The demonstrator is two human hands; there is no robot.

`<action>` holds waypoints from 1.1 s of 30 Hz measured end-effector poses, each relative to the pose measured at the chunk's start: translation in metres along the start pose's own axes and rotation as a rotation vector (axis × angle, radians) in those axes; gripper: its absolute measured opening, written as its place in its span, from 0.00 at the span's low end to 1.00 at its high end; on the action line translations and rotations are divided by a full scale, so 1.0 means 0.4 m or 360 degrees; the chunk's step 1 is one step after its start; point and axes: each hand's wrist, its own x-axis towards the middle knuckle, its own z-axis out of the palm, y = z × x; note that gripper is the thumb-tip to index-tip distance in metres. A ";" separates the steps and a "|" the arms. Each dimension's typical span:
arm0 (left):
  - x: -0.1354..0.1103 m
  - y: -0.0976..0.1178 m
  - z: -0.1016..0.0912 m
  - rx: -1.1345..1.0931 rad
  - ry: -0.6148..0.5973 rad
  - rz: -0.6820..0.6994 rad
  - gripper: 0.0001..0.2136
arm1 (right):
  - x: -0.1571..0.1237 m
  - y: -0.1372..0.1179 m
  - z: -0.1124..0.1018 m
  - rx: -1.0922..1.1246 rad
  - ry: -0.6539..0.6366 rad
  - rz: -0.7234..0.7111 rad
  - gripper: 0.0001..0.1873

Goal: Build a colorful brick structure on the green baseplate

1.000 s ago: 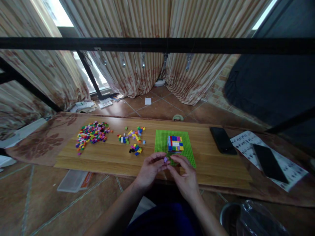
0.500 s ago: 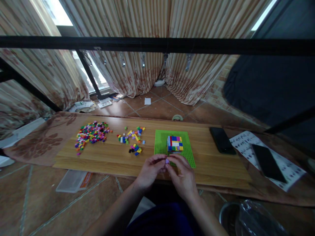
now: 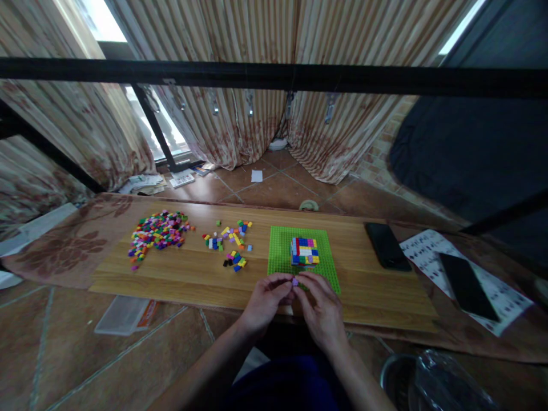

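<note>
Between the fingertips of both hands is a small purple toy brick (image 3: 295, 282). My left hand (image 3: 266, 299) pinches it from the left, and my right hand (image 3: 319, 302) closes on it from the right. Both hands are over the near edge of the green baseplate (image 3: 280, 240). Just beyond the fingertips, a block built of many-coloured bricks (image 3: 305, 252) stands on that plate, with white, red, blue and yellow on its top. My fingers hide part of the purple brick and the plate's near edge.
Left on the wooden board (image 3: 342, 240) lies a big pile of loose bricks (image 3: 160, 231), with smaller groups of bricks (image 3: 233, 234) nearer the plate. A black phone (image 3: 386, 245) lies right, beside a printed sheet (image 3: 428, 251) under another dark device (image 3: 467, 285). A clear plastic box (image 3: 122, 315) is below.
The purple brick and both hands have shifted slightly right and a little nearer to me. The brick stays pinched; the built block looks unchanged.
</note>
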 end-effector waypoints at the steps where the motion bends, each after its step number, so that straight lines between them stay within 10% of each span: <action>1: 0.001 -0.001 0.001 0.0037 0.0011 0.0018 0.15 | 0.001 0.002 0.000 -0.0010 0.0007 -0.0002 0.12; 21: 0.071 0.008 0.033 0.0237 0.0095 0.0188 0.09 | 0.081 0.071 -0.025 -0.0269 0.0051 -0.0136 0.12; 33: 0.100 -0.009 0.048 0.1332 -0.0010 0.0608 0.19 | 0.126 0.094 -0.030 -0.0633 -0.0067 -0.0227 0.14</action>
